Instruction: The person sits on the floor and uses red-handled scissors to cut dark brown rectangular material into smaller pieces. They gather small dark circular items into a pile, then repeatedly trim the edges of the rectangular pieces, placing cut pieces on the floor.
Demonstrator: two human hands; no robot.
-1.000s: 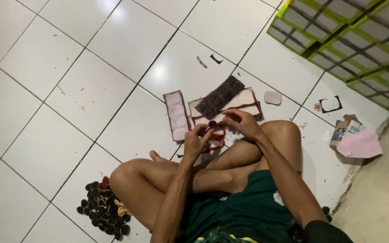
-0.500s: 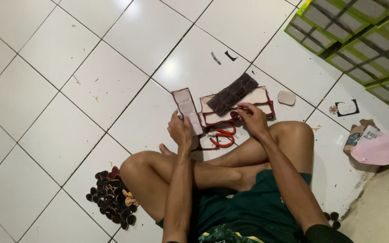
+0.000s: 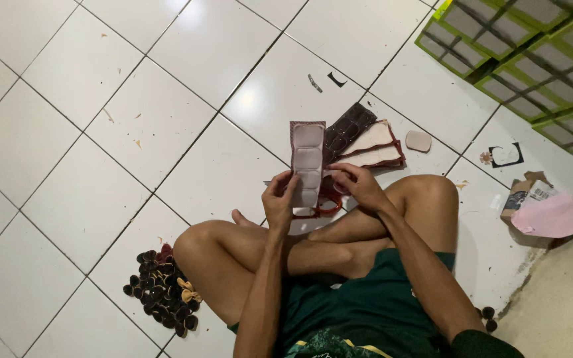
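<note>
Both hands meet above the crossed legs over the white tiled floor (image 3: 67,119). Left hand (image 3: 278,202), forearm raised, pinches a long maroon-edged strip with pale oval cutouts (image 3: 307,162) upright; right hand (image 3: 359,187) fingers pinch its side edge, wrist bent inward.

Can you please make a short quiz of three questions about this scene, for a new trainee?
1. True or false: the left hand holds a long strip upright above the white tiled floor.
2. Which lies by the person's left knee? A) a green crate B) a pile of small dark cut pieces C) a pink sheet
3. Fill in: the right hand is at the strip's ____ edge, as the camera sees it.

Key
1. True.
2. B: the pile of small dark cut pieces is there; the green crate and the pink sheet are on the other side.
3. Right.
</note>
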